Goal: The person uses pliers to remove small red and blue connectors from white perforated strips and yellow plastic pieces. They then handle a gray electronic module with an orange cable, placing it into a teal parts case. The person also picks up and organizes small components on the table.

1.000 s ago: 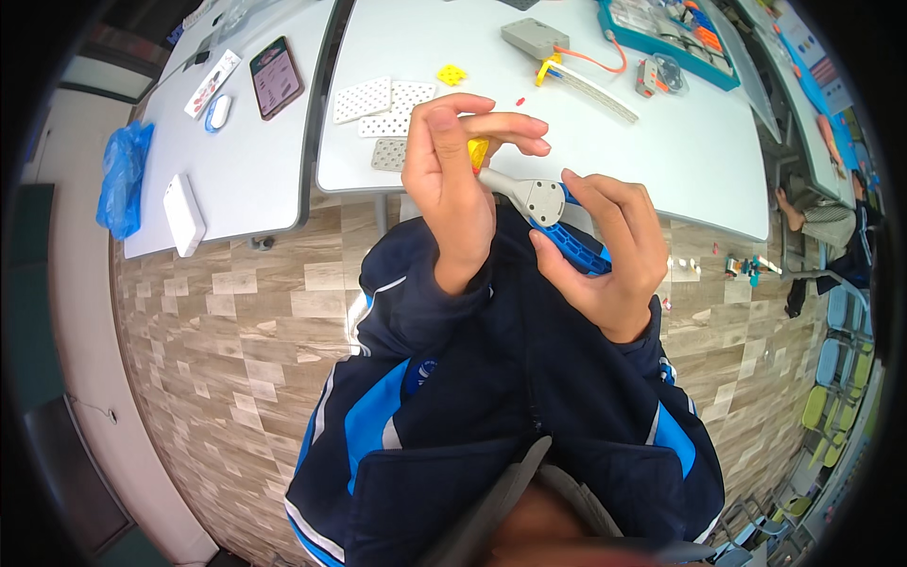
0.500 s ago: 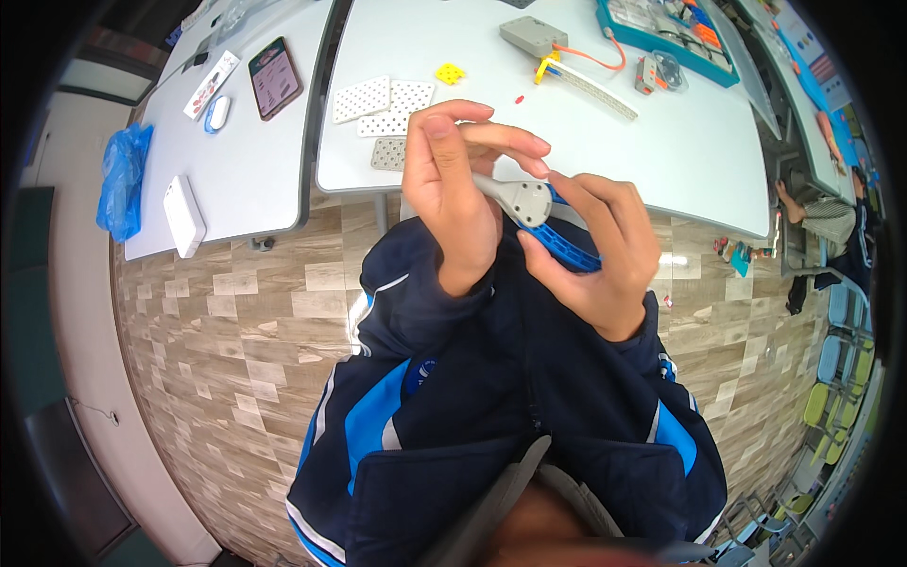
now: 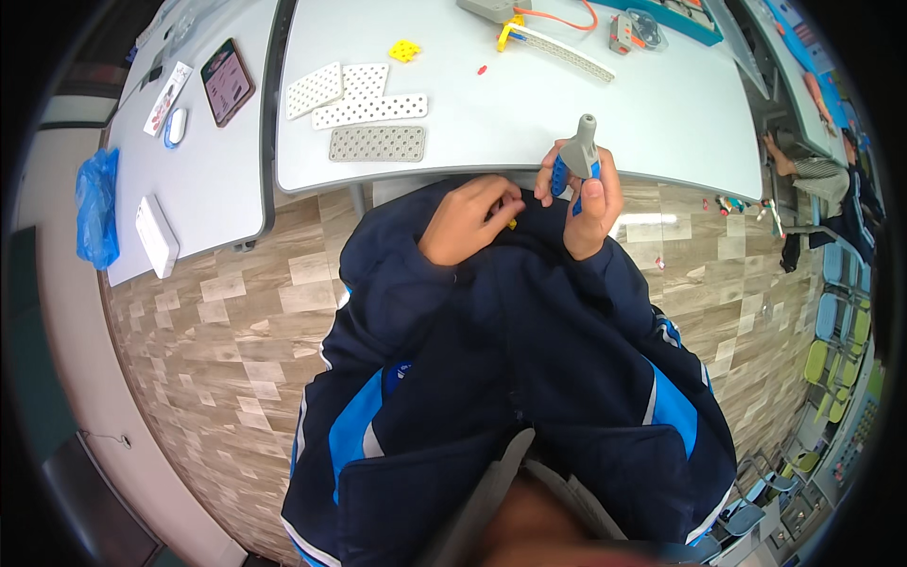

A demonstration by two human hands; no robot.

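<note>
My right hand grips a grey-and-blue plastic tool just off the table's near edge. The tool's grey rounded tip points up, and its blue ribbed arms run down between my fingers. Lower and to the left, my left hand is curled over my lap with the fingertips pinched together. A small bit of yellow shows beneath those fingertips; whether they hold it is hard to make out.
On the white table lie white perforated plates, a grey perforated plate, a yellow plate, a red peg and a long white beam. A phone and white box rest on the left table.
My hands have parted: the right lifted the tool upright, while the left let go of its grey end and dropped toward my lap. The view has shifted, showing more of the perforated plates.
</note>
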